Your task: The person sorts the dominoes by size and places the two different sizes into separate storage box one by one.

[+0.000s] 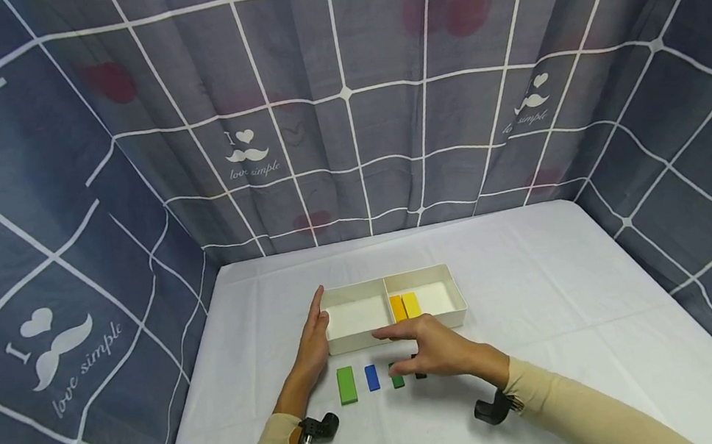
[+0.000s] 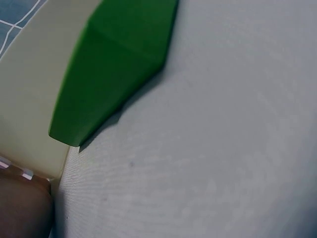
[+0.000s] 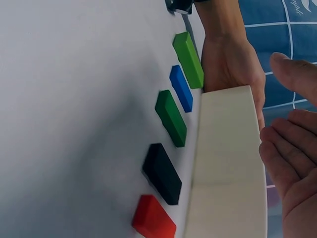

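Observation:
A cream two-compartment box (image 1: 360,341) stands on the white table, and two yellow blocks (image 1: 411,305) lie in its right compartment. My left hand (image 1: 309,342) rests along the box's left end with fingers extended. Over the front of the box hovers my right hand (image 1: 436,347), thumb and fingers spread, nothing between them. A row of blocks lies before the box: light green (image 1: 346,385), blue (image 1: 372,378), dark green (image 3: 171,118), black (image 3: 162,173) and red (image 3: 153,217). From the head view, my right hand hides the red block and covers part of the black one.
White cloth covers the table (image 1: 537,288) around the box. Dark checked curtains (image 1: 384,122) enclose its back and sides. A small black camera (image 1: 315,430) is strapped to my left wrist and another (image 1: 494,408) to my right.

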